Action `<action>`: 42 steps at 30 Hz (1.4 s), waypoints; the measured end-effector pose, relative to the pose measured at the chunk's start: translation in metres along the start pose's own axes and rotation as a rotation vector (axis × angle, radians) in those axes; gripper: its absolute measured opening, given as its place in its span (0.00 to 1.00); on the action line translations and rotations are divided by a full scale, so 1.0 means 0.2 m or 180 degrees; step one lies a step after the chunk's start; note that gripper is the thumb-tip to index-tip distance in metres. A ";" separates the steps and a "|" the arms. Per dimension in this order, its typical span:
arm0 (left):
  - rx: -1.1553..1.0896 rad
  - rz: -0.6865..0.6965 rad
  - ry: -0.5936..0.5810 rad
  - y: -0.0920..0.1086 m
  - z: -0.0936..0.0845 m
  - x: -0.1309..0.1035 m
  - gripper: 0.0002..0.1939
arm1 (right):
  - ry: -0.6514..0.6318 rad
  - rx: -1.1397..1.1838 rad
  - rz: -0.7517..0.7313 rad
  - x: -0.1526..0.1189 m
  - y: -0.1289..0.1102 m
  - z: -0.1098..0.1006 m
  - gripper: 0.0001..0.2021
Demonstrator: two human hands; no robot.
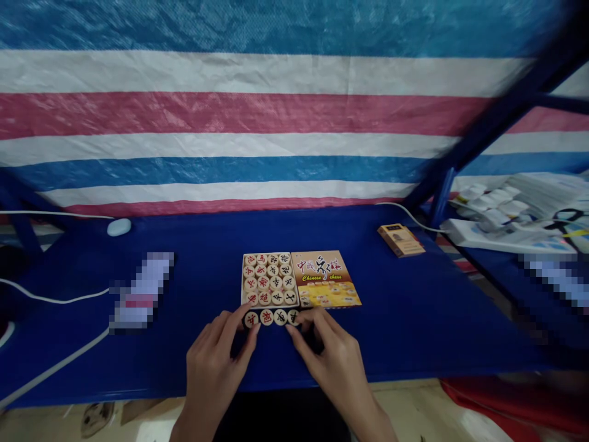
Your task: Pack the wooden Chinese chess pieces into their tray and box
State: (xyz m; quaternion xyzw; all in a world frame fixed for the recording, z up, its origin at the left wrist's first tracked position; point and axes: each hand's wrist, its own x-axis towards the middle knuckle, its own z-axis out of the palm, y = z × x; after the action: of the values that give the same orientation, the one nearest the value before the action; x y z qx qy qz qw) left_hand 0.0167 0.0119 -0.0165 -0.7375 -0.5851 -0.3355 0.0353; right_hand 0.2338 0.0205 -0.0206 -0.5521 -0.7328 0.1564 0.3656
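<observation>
A shallow white box [243,282] on the blue table holds round Chinese chess pieces [263,283] in rows, red characters on the left and black on the right. Along its near edge lies a short row of several more pieces [267,317]. My left hand [221,350] has thumb and index finger closed about the leftmost of these, a red-marked chess piece [251,319]. At the other end, my right hand [329,347] pinches a black-marked chess piece [293,317], partly hidden by its fingers. The printed "Chinese chess" lid [327,279] lies flat against the box's right side.
A small tan cardboard box [401,239] lies at the back right. Left on the table are a blurred-out phone-like object [145,291], white cables [59,365] and a pale rounded gadget [119,227]. A striped tarp [230,116] hangs behind; clutter with a power strip [506,238] sits far right.
</observation>
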 end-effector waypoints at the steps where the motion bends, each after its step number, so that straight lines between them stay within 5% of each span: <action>1: -0.0071 -0.0065 0.0039 -0.01 0.00 0.02 0.15 | 0.0040 0.0040 -0.0003 0.02 0.00 -0.01 0.06; 11: -0.0152 -0.0801 -0.0206 -0.08 0.09 0.24 0.15 | 0.0384 -0.0866 -0.0131 0.27 0.03 0.05 0.14; 26: -0.0474 -0.0704 0.0090 -0.07 0.08 0.25 0.12 | 0.0675 -0.0564 -0.0091 0.25 0.01 0.06 0.10; 30: -0.0702 -0.0503 0.0236 -0.03 0.02 0.18 0.11 | 0.0722 -0.0094 -0.0231 0.17 -0.01 0.02 0.10; 34: -0.0766 -0.0227 -0.0178 0.01 -0.03 -0.02 0.12 | 0.0244 0.0133 -0.0391 0.02 -0.02 -0.02 0.12; 38: -0.0570 0.0106 -0.0297 0.05 -0.01 -0.16 0.13 | -0.0350 -0.0029 -0.0507 -0.09 -0.01 -0.01 0.13; 42: -0.0442 0.0128 -0.0409 0.06 0.03 -0.16 0.18 | -0.0480 -0.0229 -0.0568 -0.11 -0.02 0.01 0.17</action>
State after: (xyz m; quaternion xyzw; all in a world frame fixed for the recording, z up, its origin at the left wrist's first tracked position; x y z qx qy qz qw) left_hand 0.0281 -0.0163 -0.0345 -0.7697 -0.5466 -0.3265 -0.0468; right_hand 0.2324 0.0003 -0.0278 -0.4841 -0.8096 0.1379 0.3019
